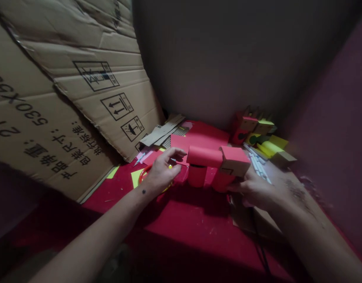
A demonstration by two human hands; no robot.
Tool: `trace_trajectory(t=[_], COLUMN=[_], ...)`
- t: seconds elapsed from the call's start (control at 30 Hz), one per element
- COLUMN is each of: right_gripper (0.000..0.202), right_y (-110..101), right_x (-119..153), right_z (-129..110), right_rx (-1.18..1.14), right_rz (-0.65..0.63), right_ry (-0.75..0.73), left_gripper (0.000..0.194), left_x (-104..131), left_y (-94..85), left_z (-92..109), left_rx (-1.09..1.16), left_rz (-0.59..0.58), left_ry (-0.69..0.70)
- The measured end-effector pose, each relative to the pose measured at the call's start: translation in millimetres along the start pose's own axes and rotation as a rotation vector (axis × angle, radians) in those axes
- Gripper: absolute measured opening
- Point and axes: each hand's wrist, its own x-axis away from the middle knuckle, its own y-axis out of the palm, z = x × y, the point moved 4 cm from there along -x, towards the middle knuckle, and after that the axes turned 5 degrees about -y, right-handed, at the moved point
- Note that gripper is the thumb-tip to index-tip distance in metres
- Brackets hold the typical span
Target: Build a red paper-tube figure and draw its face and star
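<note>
Fingers of the person's right hand grip the red paper model at its right end, low by the cardboard block; much of this hold is hidden, so the exact placing of each finger cannot be told; the left hand is spread in a loose curl, its fingertips just beside the model's left end, though whether they touch it cannot be told.

The model is at the middle of the view, over the red tabletop; its rolled tube lies level across two upright red tubes, and whether these rest on the surface is unclear; beneath the left hand is a red ring; behind the model lie red paper and cardboard strips; to its right are white markers, with a yellow roll beyond; a large printed carton leans at left.
</note>
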Motion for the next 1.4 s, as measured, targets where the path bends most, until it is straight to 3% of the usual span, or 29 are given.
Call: trace_trajectory(t=[0.13,0.27,0.47,0.8,1.03,1.17,1.33,1.4], right_gripper=[0.052,0.032,0.046,0.051,0.062,0.058,0.041,0.048], right_y=[6,7,4,4,2,-1,-2,-3], right_x=[1,-2,-4,-3,1,6,11,12], right_z=[-7,-8,3,0,0,-5,-14,-15], right_rx=[-0.063,-0.091,-0.069,-0.02,-0.066,-0.005,-0.002,-0.04], right_rz=[-0.072,-0.056,-0.012,-0.008,-0.109,-0.042,-0.094,-0.047], right_ry=[-0.075,-0.125,-0.041,-0.035,-0.018,0.043,-0.066,-0.106], left_gripper=[0.019,0.028,0.028,0.029,0.032,0.035,0.033,0.033], left_x=[4,8,14,17,20,21,21,22], left_y=[2.2,4.2,6.7,5.6,4.6,5.6,6.0,6.2], left_z=[9,13,10,13,14,13,13,14], left_rx=[-0.087,-0.155,-0.281,-0.379,-0.436,-0.453,-0.465,-0.469], left_rz=[-0.025,-0.038,-0.016,-0.001,0.026,0.029,0.032,0.032], left_ry=[0.104,0.167,0.317,0.39,0.446,0.482,0.477,0.468])
